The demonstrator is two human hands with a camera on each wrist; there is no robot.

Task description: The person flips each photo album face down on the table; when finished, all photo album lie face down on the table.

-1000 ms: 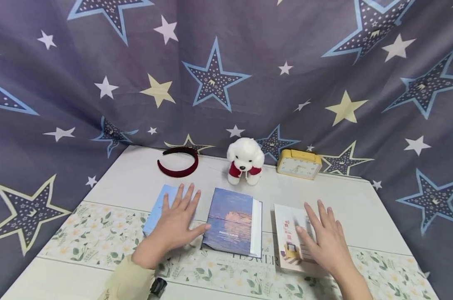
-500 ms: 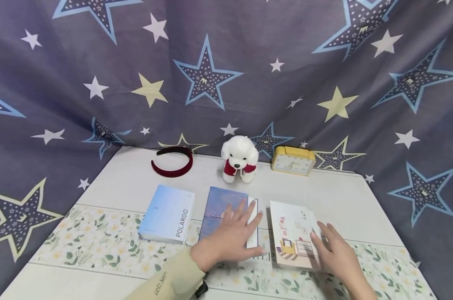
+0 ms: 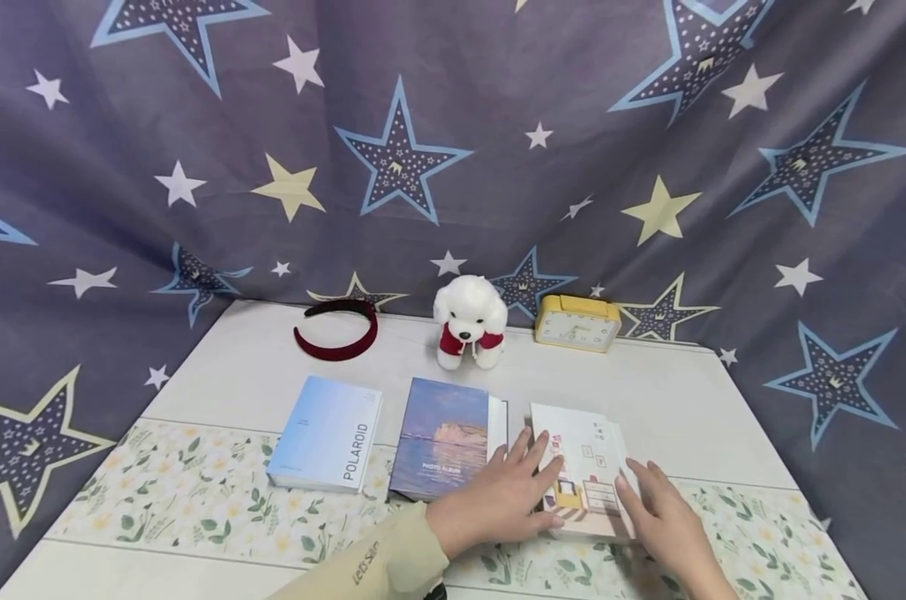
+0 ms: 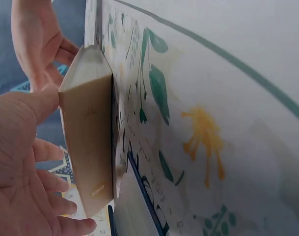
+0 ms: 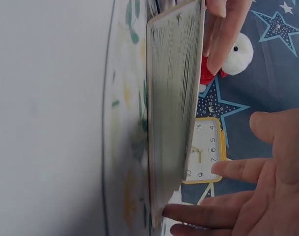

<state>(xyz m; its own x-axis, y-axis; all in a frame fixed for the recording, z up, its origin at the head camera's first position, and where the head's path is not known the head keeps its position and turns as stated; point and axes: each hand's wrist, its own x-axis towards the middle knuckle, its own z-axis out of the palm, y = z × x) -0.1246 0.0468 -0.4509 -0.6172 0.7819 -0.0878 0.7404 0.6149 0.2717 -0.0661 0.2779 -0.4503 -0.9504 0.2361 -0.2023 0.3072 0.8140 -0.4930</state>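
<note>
3 albums lie in a row on the table (image 3: 685, 400): a blue album (image 3: 327, 433), a sea-picture album (image 3: 443, 437), and a cream album (image 3: 583, 479) at the right. The left hand (image 3: 501, 498), fingers spread, rests on the cream album's left edge; the right hand (image 3: 666, 521) touches its right edge with loose, straight fingers. It looks like the start of a pickup, so next both hands need a firm grip on its sides.
</note>
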